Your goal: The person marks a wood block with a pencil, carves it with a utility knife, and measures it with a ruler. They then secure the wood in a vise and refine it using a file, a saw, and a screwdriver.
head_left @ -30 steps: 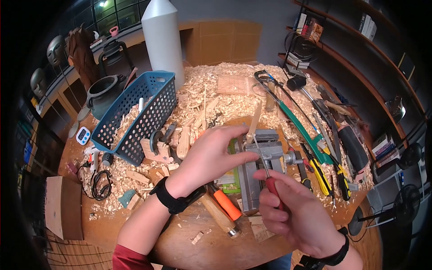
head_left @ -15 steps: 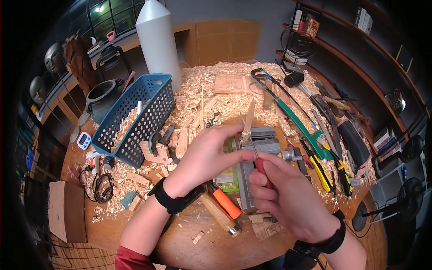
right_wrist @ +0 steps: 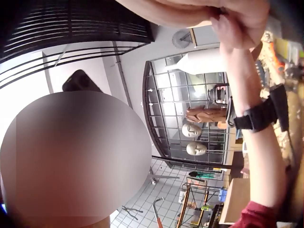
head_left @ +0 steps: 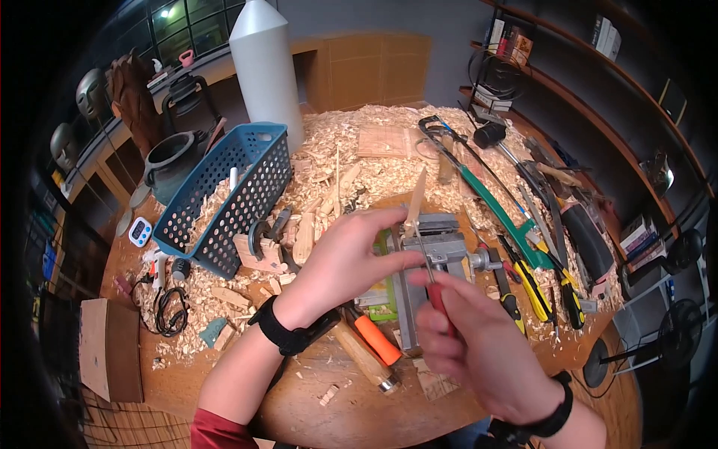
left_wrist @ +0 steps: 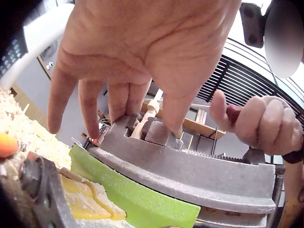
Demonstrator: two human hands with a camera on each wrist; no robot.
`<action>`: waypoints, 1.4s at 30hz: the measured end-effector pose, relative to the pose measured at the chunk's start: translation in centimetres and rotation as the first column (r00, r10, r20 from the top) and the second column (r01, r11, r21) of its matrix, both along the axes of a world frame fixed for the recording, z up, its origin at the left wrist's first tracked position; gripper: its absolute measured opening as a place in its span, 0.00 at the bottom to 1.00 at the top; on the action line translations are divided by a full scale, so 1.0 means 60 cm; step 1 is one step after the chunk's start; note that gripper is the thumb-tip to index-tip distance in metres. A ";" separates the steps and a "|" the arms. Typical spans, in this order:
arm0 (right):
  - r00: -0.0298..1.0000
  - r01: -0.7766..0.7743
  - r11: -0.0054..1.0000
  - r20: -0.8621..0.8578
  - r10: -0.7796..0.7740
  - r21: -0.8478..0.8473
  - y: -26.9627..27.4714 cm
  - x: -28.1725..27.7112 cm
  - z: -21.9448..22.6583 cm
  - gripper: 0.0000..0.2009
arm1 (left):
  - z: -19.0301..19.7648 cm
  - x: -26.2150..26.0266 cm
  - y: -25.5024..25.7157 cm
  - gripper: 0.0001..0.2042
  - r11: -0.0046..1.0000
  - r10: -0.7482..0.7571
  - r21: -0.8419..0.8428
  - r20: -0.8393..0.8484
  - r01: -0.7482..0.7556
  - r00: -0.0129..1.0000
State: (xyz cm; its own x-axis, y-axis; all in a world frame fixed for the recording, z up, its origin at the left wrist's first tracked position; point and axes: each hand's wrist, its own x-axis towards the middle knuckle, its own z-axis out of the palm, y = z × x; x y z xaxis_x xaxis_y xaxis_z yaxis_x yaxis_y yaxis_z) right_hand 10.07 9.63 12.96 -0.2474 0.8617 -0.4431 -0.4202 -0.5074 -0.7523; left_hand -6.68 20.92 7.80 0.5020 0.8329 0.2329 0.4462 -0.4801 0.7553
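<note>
A slim pale wooden piece point(head_left: 416, 200) stands upright, clamped in a grey metal vise point(left_wrist: 190, 164). My left hand point(head_left: 350, 251) reaches over the vise from the left; in the left wrist view its long, fairly straight fingers and thumb rest at either side of the clamped wood. My right hand point(head_left: 479, 337) grips the red handle point(head_left: 440, 301) of a thin-shafted file. The metal shaft point(head_left: 422, 243) slants up and away across the wood's lower part, close to the left thumb. Mostly the room shows in the right wrist view, with the left forearm point(right_wrist: 259, 156).
Wood shavings point(head_left: 351, 120) cover the table's far side. A blue perforated basket point(head_left: 224, 198) stands left. At right lie a green-framed saw point(head_left: 493, 198) and yellow-black tools point(head_left: 532, 294). An orange-handled tool point(head_left: 376, 340) and a wooden-handled chisel point(head_left: 365, 355) lie by the near edge.
My right hand pushed the file forward and left past the wood, then drew it back slightly toward me. My left hand stays nearly in place at the vise.
</note>
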 end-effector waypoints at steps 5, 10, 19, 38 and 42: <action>1.000 -0.011 1.000 0.018 0.011 -0.012 0.009 0.002 -0.005 0.14 | 0.001 0.001 -0.001 0.26 1.000 -0.003 0.000 -0.001 0.003 1.000; 0.997 0.012 1.000 0.082 -0.014 0.021 0.001 -0.015 -0.008 0.16 | -0.007 0.000 0.002 0.25 0.997 0.028 -0.067 0.050 -0.024 0.998; 1.000 -0.019 0.999 -0.004 0.019 0.051 0.030 -0.005 -0.015 0.14 | -0.009 -0.001 0.001 0.25 0.998 -0.004 0.056 0.002 0.004 1.000; 0.996 -0.044 0.999 0.079 0.044 0.003 0.026 0.000 -0.004 0.14 | -0.002 0.001 -0.001 0.26 0.999 0.027 -0.030 -0.026 -0.028 0.999; 0.995 -0.057 0.998 0.079 0.056 0.003 0.013 -0.002 0.001 0.14 | -0.018 -0.003 0.005 0.26 0.999 0.008 0.041 0.026 -0.009 1.000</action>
State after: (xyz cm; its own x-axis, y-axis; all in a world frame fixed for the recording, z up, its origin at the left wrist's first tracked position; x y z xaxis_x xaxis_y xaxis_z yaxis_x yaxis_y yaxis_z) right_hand 9.93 10.38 13.03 -0.2600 0.8497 -0.4586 -0.3299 -0.5246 -0.7849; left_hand -6.83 21.25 6.75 0.4884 0.8265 0.2798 0.4308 -0.5073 0.7464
